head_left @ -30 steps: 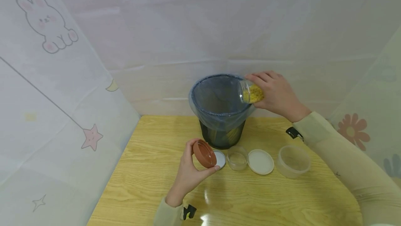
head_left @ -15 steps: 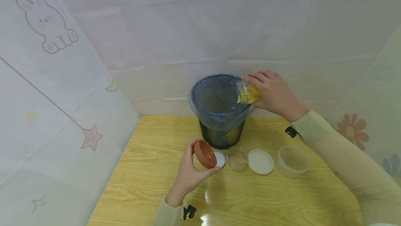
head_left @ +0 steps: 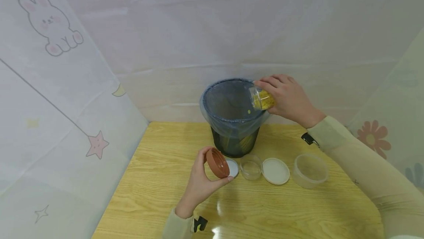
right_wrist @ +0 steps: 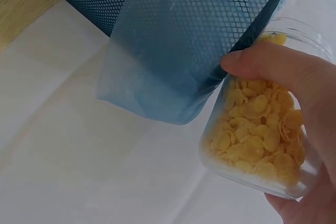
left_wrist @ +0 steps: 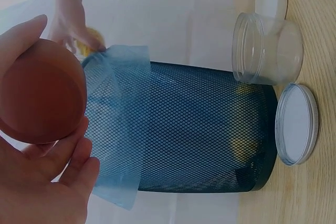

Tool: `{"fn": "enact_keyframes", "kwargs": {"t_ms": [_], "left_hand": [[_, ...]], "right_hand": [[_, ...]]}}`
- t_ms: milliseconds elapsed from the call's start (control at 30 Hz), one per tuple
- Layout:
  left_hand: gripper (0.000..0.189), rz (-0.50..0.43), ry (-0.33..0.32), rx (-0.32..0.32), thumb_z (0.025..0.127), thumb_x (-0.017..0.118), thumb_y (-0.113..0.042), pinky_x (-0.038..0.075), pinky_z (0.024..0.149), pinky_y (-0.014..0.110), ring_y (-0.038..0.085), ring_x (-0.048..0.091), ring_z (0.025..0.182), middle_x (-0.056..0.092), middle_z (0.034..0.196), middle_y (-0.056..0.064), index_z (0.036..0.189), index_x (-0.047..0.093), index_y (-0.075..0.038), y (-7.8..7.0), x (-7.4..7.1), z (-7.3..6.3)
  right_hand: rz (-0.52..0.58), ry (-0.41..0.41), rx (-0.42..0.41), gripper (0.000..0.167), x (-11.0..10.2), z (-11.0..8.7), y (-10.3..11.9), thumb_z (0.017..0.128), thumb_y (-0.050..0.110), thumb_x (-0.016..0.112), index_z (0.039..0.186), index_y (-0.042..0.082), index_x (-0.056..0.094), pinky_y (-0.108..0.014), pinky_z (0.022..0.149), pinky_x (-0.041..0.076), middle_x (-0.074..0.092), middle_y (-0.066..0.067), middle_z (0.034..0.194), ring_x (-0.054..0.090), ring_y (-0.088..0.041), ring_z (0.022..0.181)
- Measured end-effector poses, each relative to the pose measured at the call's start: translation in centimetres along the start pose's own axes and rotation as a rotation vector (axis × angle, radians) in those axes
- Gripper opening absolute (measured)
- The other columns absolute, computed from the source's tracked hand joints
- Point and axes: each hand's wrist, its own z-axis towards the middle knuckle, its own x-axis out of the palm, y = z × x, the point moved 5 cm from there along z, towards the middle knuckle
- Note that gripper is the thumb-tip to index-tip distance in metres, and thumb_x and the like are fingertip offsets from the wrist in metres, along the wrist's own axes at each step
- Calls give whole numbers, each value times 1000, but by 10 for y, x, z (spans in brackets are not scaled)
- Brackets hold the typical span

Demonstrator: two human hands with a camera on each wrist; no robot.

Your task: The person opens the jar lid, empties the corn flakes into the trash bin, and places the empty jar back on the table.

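My right hand [head_left: 291, 101] grips a clear jar [right_wrist: 210, 153] of yellow flakes [right_wrist: 257, 129], tipped on its side over the right rim of the waste bin. Its mouth points left, and a loose flake [head_left: 249, 111] shows just below it, inside the bin. The dark mesh waste bin [left_wrist: 194, 129] has a blue plastic liner [head_left: 225, 126] folded over its rim. Nearer the front, my left hand [head_left: 200, 183] holds a reddish-brown round lid [head_left: 217, 162] between thumb and fingers, its hollow side turned toward the head camera.
Along the bin's front on the wooden table [head_left: 159, 194] stand a white-faced lid with a silver edge [left_wrist: 296, 124], a clear jar [left_wrist: 283, 51], a whitish round lid [head_left: 275, 171] and a translucent round tub [head_left: 310, 172]. A printed cloth wall [head_left: 179, 47] rises behind the bin.
My right hand has shifted slightly left and tipped the jar further. Flakes have slid toward its mouth, and a few have dropped into the bin. My left hand stays almost still with the lid.
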Motion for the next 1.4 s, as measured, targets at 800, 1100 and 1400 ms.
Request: {"fn": "enact_keyframes", "kwargs": {"t_ms": [800,1100,1400], "left_hand": [[90,-9,13,-18,73,95,-31,42,106,50,21,53,126,56,133,-1,146,42,-24,4,4,-1],[90,-10,15,-46,73,94,-38,42,106,49,16,52,127,55,133,-6,146,42,-29,6,4,-1],[90,-2,8,-29,73,95,-30,43,105,49,19,53,125,57,132,-2,146,43,-24,5,4,-1]], "right_hand": [[-30,18,-62,101,1,4,3,55,10,102,144,6,54,-61,103,37,56,-20,135,46,-45,125],[-33,11,-60,97,0,6,3,56,10,100,142,8,55,-60,103,37,53,-22,136,46,-45,123],[-52,-2,-67,96,-1,7,4,55,9,99,139,5,54,-59,99,41,54,-21,132,48,-44,118]]}}
